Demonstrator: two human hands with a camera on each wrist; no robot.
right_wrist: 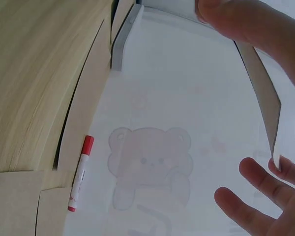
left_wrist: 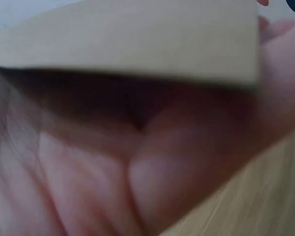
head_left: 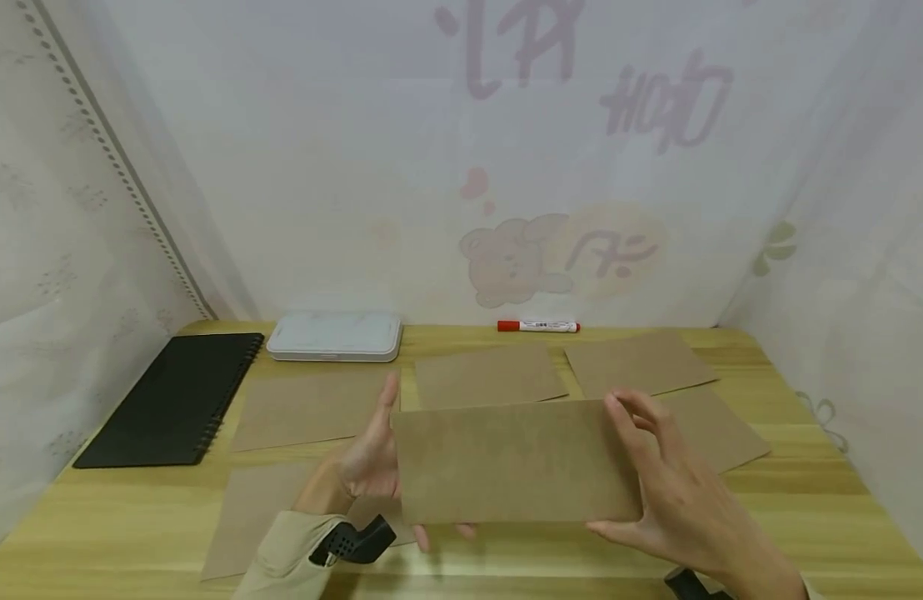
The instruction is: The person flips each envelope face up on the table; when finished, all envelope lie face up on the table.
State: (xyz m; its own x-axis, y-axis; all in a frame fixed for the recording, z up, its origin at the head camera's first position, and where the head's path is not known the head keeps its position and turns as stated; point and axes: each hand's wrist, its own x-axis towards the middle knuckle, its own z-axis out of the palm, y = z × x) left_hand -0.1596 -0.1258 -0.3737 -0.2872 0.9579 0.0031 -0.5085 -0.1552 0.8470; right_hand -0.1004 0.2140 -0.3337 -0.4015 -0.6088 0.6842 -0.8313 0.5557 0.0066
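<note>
Both hands hold a flat brown kraft paper piece (head_left: 514,462) upright above the table. My left hand (head_left: 371,458) grips its left end, with the thumb up beside the edge and some fingertips showing below. In the left wrist view the paper (left_wrist: 137,42) lies across the palm and hides most fingers. At the other end my right hand (head_left: 671,492) spans the piece, index finger at the top edge and thumb at the bottom. The right wrist view catches a narrow angled strip of the paper (right_wrist: 263,93) between the fingers.
Several similar brown paper pieces (head_left: 484,375) lie spread on the wooden table (head_left: 799,508). A black spiral notebook (head_left: 169,400) is at the left, with a white case (head_left: 334,336) beside it. Against the printed curtain (head_left: 319,167) lies a red marker (head_left: 539,326).
</note>
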